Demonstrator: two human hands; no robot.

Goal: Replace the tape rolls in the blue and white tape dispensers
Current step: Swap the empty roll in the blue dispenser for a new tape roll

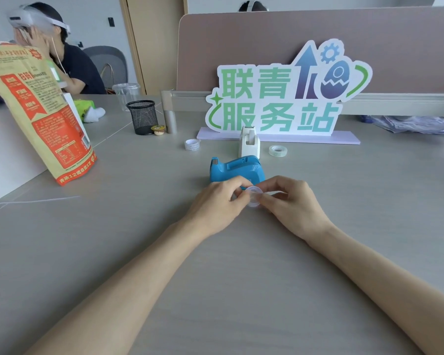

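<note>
A blue tape dispenser (235,169) sits before an upright white tape dispenser (249,142); clear tape rolls (277,150) lie flanking, one roll (253,197) held.

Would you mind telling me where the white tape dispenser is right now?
In the head view, the white tape dispenser stands just behind the blue tape dispenser, in front of the sign, between two loose tape rolls.

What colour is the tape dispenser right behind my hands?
Blue: the tape dispenser, seen in the head view, the only view here.
</note>
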